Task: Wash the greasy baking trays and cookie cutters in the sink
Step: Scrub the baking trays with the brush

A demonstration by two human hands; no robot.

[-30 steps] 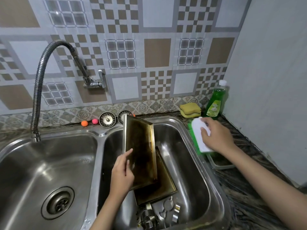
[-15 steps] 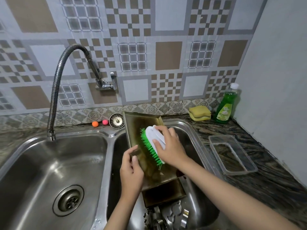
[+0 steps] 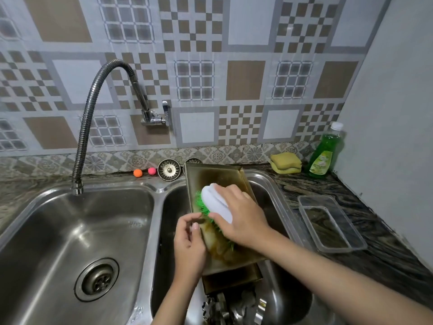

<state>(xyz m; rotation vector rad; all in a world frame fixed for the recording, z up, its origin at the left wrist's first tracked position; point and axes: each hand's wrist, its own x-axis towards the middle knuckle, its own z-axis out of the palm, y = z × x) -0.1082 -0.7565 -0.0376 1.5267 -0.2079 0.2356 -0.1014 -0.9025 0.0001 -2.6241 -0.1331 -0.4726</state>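
Observation:
A greasy golden baking tray (image 3: 218,175) leans tilted in the right sink basin (image 3: 274,198). My left hand (image 3: 189,242) grips its left edge. My right hand (image 3: 243,219) holds a white scrub brush (image 3: 216,202) with green bristles pressed on the tray's stained inner face. A second tray (image 3: 232,279) lies beneath it in the basin. Several metal cookie cutters (image 3: 232,308) sit at the basin's near end, partly hidden by my forearms.
The left basin (image 3: 70,231) holds only its drain; a flexible faucet (image 3: 93,109) hangs over it. A clear plastic container (image 3: 328,221), yellow sponges (image 3: 285,161) and a green soap bottle (image 3: 325,153) stand on the right counter. A strainer plug (image 3: 169,170) and two small balls sit behind the sink.
My right hand lifted the brush from the clear container on the counter and brought it onto the tray. The tray has tipped back to face up more.

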